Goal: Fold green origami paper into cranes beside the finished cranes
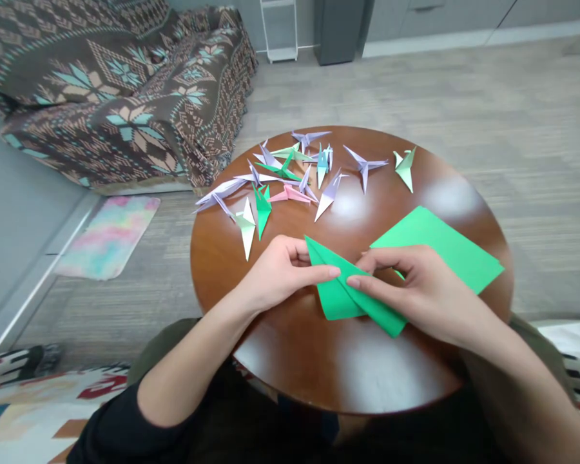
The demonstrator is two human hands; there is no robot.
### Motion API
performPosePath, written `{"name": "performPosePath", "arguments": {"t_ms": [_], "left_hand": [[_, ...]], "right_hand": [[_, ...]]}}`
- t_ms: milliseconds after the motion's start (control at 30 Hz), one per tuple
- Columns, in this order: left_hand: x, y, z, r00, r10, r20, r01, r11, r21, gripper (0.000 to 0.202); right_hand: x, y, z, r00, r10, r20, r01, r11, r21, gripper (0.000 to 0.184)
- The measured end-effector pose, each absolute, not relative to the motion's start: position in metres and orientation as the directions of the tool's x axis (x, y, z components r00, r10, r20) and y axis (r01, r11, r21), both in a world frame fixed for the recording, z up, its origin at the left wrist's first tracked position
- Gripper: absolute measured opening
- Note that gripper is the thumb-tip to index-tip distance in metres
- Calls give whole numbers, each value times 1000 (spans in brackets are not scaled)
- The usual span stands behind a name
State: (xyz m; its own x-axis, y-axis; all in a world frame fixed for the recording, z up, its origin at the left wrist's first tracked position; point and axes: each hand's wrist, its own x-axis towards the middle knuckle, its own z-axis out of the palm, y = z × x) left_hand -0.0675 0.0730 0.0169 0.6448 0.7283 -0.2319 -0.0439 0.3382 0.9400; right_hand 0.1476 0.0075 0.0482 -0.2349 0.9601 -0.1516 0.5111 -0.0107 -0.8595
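Note:
Between my two hands is a partly folded sheet of green origami paper [336, 299], tilted above the table, with a pointed corner at its upper left. My left hand [290, 267] pinches it from the left, thumb on top and fingers behind. From the right, my right hand [406, 283] grips the folded edge between thumb and index finger, the thumb tips close together. Flat green paper [444, 248], seemingly more than one sheet, lies on the table behind my right hand and is partly covered by it.
Several folded paper cranes [283, 171] in purple, green and pink cluster at the back left of the round wooden table [212, 258]. A pale green crane [405, 169] stands apart at the back right. Beyond the table is a sofa [125, 116] with a patterned cover.

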Motion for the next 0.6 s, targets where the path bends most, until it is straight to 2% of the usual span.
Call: {"name": "performPosePath", "arguments": {"t_ms": [200,600], "left_hand": [[-69,72,18,723,659,-207,31,268,963,20],[-66,70,24,704,678,-211,15,283,959,21]], "right_hand": [[147,7,48,-285,944,-169,472,-15,-881,28],[145,7,48,-310,933,-180,470,-14,-882,29]]}}
